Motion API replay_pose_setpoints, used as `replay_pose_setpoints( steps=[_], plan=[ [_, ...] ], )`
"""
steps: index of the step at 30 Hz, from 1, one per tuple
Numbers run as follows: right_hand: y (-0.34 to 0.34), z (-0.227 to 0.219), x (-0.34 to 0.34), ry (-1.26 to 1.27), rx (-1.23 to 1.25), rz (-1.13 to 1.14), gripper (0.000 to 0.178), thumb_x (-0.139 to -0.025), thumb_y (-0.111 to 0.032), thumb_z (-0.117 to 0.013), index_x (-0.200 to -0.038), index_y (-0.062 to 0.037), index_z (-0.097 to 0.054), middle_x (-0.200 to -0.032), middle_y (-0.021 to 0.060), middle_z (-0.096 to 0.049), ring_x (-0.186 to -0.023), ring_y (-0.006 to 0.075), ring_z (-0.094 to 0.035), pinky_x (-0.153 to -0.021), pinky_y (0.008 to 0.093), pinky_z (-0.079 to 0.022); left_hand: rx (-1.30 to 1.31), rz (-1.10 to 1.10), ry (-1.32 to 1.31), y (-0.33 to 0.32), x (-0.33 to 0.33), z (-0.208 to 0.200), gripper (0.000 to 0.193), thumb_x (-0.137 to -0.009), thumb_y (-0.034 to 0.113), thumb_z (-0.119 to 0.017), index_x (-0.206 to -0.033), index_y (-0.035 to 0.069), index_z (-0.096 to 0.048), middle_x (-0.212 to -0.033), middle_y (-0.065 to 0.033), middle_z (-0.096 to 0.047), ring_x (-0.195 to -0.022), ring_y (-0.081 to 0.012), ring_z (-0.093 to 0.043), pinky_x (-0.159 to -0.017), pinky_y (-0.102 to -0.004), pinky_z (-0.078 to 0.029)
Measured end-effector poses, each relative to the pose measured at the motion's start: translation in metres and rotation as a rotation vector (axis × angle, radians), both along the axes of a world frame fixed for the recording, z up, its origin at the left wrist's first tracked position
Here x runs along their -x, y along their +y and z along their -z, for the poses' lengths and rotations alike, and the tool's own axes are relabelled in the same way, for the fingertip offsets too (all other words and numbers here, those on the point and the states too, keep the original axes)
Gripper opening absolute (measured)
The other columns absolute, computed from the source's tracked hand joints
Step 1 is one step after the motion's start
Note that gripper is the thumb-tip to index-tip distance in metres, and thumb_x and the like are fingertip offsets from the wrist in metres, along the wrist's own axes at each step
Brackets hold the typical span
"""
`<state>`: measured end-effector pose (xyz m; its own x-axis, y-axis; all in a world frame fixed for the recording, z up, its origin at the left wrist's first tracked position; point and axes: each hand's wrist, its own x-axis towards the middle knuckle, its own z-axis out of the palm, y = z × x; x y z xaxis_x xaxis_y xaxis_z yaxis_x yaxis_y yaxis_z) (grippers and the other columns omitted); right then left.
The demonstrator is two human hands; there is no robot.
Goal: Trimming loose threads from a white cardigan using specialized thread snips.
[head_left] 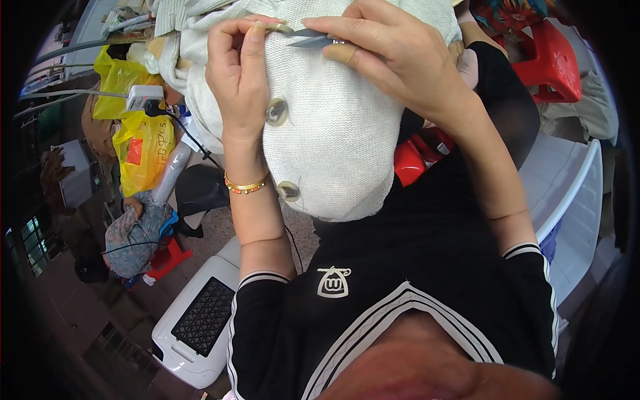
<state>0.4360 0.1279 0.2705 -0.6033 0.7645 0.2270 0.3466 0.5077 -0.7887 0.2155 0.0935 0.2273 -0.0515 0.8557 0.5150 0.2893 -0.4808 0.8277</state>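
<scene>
- My left hand [241,73] pinched the cream knitted garment [333,147], fingers closed on its top fold, held up in front of my chest.
- My right hand [393,50] gripped small thread snips [310,39], blades at that fold.
- To do it well, I judged: keep the knit taut and nip only the loose thread, never the stitches.
- I counted two buttons [277,111], one pair of snips, one garment.

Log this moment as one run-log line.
left hand: pinches white knit garment | right hand: holds thread snips at fabric | two buttons visible
</scene>
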Motion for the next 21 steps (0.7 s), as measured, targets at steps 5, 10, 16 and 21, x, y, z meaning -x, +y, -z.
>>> replay_pose_setpoints(
  steps=[5,10,16,21],
  plan=[
    [-0.006,0.0,0.006,0.024,-0.398,0.052,0.031,-0.087,-0.014,-0.069,-0.116,-0.0031,-0.068,-0.087,0.0106,-0.059,-0.077,0.0247,-0.061,-0.066,0.0321,-0.05,-0.012,-0.057,0.079,0.001,0.001,0.001,0.009,-0.103,0.008,-0.051,-0.106,0.0,-0.052,-0.11,-0.0122,-0.066,-0.097,-0.0122,-0.06,-0.091,-0.0248,-0.047],
    [0.001,0.014,0.01,0.221,-0.598,0.077,0.03,-0.087,-0.014,-0.069,-0.115,-0.0026,-0.068,-0.087,0.0108,-0.059,-0.076,0.0244,-0.061,-0.066,0.032,-0.05,-0.031,-0.036,0.032,-0.001,-0.004,0.0,0.01,-0.103,0.009,-0.052,-0.107,0.0,-0.052,-0.111,-0.0117,-0.066,-0.097,-0.0119,-0.06,-0.09,-0.0245,-0.047],
    [0.001,0.013,0.014,0.224,-0.597,0.079,0.028,-0.087,-0.012,-0.069,-0.113,-0.0019,-0.069,-0.086,0.0108,-0.059,-0.075,0.0243,-0.061,-0.066,0.0322,-0.05,-0.057,-0.048,0.02,-0.003,-0.004,0.003,0.011,-0.102,0.009,-0.054,-0.108,0.0,-0.052,-0.111,-0.0112,-0.066,-0.096,-0.0114,-0.06,-0.089,-0.024,-0.047],
    [0.014,0.03,0.021,0.346,-0.903,0.117,0.025,-0.086,-0.011,-0.069,-0.11,-0.0022,-0.069,-0.085,0.0105,-0.059,-0.074,0.0238,-0.061,-0.065,0.0319,-0.05,-0.059,-0.079,0.094,-0.005,-0.009,-0.002,0.01,-0.101,0.008,-0.056,-0.108,0.001,-0.054,-0.111,-0.01,-0.066,-0.096,-0.0111,-0.06,-0.088,-0.0232,-0.047]
  ],
)
